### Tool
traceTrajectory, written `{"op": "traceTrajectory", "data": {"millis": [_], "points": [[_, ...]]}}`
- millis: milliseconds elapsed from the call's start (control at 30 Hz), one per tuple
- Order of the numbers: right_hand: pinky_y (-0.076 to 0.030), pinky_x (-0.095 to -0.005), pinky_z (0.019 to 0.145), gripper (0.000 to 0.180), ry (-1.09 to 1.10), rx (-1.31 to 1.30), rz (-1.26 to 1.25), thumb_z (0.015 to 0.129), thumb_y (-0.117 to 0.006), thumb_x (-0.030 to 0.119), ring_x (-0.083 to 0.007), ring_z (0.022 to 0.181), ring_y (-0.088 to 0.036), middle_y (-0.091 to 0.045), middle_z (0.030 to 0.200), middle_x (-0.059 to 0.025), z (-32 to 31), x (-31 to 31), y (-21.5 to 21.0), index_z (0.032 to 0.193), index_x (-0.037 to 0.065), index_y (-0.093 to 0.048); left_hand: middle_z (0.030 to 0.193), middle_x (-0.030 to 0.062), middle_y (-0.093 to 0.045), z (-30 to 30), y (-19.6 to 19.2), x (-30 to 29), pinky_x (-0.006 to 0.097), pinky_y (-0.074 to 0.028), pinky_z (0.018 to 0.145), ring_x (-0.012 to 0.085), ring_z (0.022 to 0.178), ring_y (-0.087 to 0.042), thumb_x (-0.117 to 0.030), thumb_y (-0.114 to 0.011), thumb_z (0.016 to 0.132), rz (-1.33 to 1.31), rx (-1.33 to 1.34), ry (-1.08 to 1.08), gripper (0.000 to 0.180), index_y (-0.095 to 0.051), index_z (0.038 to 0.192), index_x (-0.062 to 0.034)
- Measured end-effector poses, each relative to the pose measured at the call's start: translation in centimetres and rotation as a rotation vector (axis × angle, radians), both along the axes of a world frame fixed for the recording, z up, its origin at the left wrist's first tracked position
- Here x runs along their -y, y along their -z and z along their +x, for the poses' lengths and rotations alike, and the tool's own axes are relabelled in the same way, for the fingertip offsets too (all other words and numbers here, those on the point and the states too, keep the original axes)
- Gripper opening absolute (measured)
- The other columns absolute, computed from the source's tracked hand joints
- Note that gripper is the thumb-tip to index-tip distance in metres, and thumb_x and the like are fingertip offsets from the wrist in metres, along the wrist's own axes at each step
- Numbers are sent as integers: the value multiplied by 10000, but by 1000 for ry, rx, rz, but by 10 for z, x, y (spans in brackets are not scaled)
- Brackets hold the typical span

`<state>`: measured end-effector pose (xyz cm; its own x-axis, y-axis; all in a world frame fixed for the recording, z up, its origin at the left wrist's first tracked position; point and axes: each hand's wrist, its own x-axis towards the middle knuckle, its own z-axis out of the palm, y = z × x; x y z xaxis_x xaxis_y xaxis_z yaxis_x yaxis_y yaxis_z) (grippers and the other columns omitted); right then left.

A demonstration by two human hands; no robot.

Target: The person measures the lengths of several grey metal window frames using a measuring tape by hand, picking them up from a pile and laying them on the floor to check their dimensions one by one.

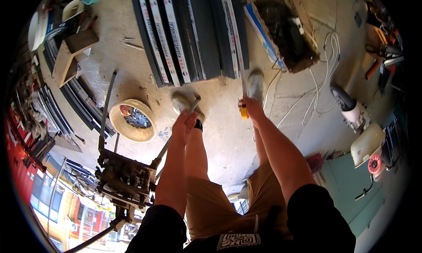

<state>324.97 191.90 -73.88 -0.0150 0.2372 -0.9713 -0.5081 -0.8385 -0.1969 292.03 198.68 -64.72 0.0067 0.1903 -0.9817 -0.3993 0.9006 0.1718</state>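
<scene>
My right hand [251, 108] is closed around a yellow tape measure [244, 111]. Its thin blade [243, 79] runs away from me, along the rightmost of several long dark strips [176, 42] with white printed film, which lie side by side. My left hand [184, 125] is closed on a metal bar [193, 104] whose far end sticks out past the fingers. The bar slants back toward a dark, greasy machine [125, 178] at my left; my forearm hides part of it.
A round tub [133, 120] of small metal parts stands left of my feet. An open box [285, 31] with dark contents sits right of the strips, beside a loose white cable [323, 77]. A small wheeled machine [351, 110] is farther right. More dark strips [79, 95] lie at left.
</scene>
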Motion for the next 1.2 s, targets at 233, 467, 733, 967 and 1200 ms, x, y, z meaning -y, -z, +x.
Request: {"op": "traceTrajectory", "data": {"millis": [233, 467, 733, 967, 1200], "points": [[-552, -306, 621, 372, -60, 53, 40, 1051, -540, 379, -158, 661, -655, -667, 758, -63, -4, -10, -110, 937, 49, -670, 1256, 123, -665, 19, -89, 23, 396, -450, 1033, 260, 1200, -636, -312, -512, 1045, 46, -52, 86, 444, -487, 1429, -90], [-556, -307, 654, 385, -25, 1, 20, 1045, -553, 396, -163, 688, -660, -669, 782, -65, 3, -23, -171, 942, 44, -670, 1199, 106, -674, 31, -165, 59, 388, -527, 924, 234, 1089, -666, -283, -504, 1044, -147, -83, 166, 469, -419, 1456, -75], [-551, -302, 672, 390, -103, 23, -21, 1054, -533, 393, -170, 703, -653, -662, 795, -73, 8, -38, -201, 957, 35, -655, 984, 113, -702, 37, -283, 116, 345, -570, 749, 197, 845, -694, -261, -550, 1014, -206, -181, 533, 364, -556, 1309, -49], [-529, -316, 612, 387, -91, 43, -26, 1057, -524, 392, -179, 661, -641, -651, 755, -74, 27, -25, -210, 942, 41, -639, 828, 90, -696, 41, -330, 166, 361, -533, 711, 186, 734, -675, -253, -599, 967, -3, -362, 816, 378, -604, 1300, -75], [-510, -321, 603, 414, -118, 44, -16, 1068, -499, 400, -211, 651, -628, -627, 737, -93, 35, -13, -216, 915, 36, -621, 899, 136, -716, 62, -328, 176, 454, -550, 799, 324, 855, -701, -276, -650, 873, 11, -546, 1036, 413, -647, 1259, -127]]}}
